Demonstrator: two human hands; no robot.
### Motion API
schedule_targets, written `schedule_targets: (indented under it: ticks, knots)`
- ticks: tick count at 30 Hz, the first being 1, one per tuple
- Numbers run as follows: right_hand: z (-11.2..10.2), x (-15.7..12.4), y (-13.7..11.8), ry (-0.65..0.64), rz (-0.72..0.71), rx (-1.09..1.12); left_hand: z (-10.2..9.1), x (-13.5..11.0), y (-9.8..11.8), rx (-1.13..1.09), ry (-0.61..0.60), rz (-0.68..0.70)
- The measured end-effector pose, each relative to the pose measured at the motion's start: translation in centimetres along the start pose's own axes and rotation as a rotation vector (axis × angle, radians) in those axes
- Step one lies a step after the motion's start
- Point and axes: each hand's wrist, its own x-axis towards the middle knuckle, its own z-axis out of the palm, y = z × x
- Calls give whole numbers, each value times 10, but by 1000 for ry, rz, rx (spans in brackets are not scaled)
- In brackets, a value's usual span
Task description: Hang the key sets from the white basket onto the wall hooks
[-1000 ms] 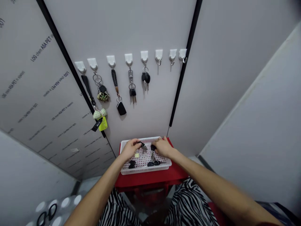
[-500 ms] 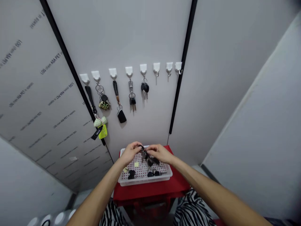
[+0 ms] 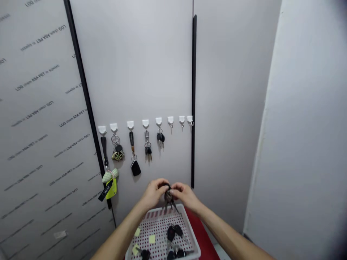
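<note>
My left hand [image 3: 153,192] and my right hand [image 3: 185,194] meet in front of me, both pinched on a dark bunch of keys [image 3: 168,199] that hangs above the far rim of a white perforated basket [image 3: 186,220]. More black keys [image 3: 173,232] and small yellow notes [image 3: 151,238] lie in the basket. On the wall behind runs a row of white hooks [image 3: 145,124]. The five on the left carry key sets, among them a black fob [image 3: 135,168] and a green and yellow tag [image 3: 111,184]. The three hooks on the right [image 3: 181,119] are bare.
The basket stands on a red surface [image 3: 203,239]. Black vertical strips [image 3: 194,101] divide the grey wall panels. A white wall [image 3: 306,126] closes in on the right, and a printed film-covered panel [image 3: 38,119] is on the left.
Both hands lifted a bunch of keys out of the basket and raised it toward the wall. The view tilted up, so hooks and basket sit lower in the picture.
</note>
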Motion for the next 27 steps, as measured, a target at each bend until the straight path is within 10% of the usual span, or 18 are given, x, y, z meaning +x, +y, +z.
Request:
schedule_targets:
  ticks: [11, 27]
  knots:
    - [-37, 54, -132, 203, -169, -134, -36, 62, 88, 720, 392, 521]
    - [-39, 112, -160, 507, -214, -373, -35, 74, 101, 664, 369, 294]
